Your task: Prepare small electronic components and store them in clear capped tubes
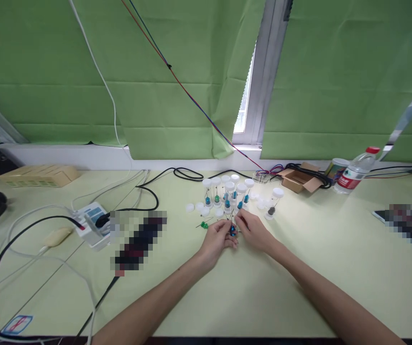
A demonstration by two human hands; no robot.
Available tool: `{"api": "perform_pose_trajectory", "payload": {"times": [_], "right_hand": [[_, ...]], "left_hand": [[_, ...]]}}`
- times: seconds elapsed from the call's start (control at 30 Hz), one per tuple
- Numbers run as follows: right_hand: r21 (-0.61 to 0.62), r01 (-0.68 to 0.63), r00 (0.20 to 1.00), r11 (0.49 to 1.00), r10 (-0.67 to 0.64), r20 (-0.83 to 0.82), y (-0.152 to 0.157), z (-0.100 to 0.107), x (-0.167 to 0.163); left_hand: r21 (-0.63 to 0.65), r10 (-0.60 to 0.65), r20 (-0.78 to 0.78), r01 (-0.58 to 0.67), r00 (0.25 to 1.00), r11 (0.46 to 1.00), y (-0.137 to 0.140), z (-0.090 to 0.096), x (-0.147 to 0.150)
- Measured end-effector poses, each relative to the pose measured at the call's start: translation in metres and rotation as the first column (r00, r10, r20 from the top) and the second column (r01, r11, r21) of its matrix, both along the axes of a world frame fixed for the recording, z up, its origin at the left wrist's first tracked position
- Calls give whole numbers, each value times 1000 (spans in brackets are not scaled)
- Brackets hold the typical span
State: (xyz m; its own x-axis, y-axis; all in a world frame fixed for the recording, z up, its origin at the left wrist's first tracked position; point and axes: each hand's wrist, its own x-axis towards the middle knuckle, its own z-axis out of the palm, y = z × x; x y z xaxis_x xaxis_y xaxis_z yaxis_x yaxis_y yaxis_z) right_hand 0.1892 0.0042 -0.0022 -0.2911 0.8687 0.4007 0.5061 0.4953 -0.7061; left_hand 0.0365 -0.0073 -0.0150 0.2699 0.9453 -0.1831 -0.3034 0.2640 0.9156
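My left hand point(213, 242) is closed, its thumb and fingers pinching a small dark blue part with thin metal leads point(232, 231). Right beside it, my right hand point(255, 232) is also closed, fingertips pressed together near the blue part's leads; whatever they grip is too small to make out. Just beyond the hands stand several clear tubes with white caps point(207, 191), holding small blue or green parts on thin wires. To the left of my left hand lies a loose green part with wire leads point(204, 224). One tube with a grey part point(272, 205) stands apart on the right.
Loose white caps point(190, 207) lie around the tubes. Behind are an open cardboard box point(299, 180), black cable and a water bottle point(356, 172). Cords, a white power adapter point(93, 224) and a beige block point(40, 176) occupy the left. A phone-like object point(379, 215) lies right.
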Motion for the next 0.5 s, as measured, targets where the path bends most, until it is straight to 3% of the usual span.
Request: {"api": "perform_pose_trajectory", "payload": {"times": [0.17,0.5], "right_hand": [[63,-30,999,998,28,39,-8,-12,4],[109,-150,975,983,128,181,-11,-14,3]], "left_hand": [[-24,-4,0,4,1000,1000,-2,-1,0],[-24,-15,-36,15,999,1000,-2,-5,0]]}}
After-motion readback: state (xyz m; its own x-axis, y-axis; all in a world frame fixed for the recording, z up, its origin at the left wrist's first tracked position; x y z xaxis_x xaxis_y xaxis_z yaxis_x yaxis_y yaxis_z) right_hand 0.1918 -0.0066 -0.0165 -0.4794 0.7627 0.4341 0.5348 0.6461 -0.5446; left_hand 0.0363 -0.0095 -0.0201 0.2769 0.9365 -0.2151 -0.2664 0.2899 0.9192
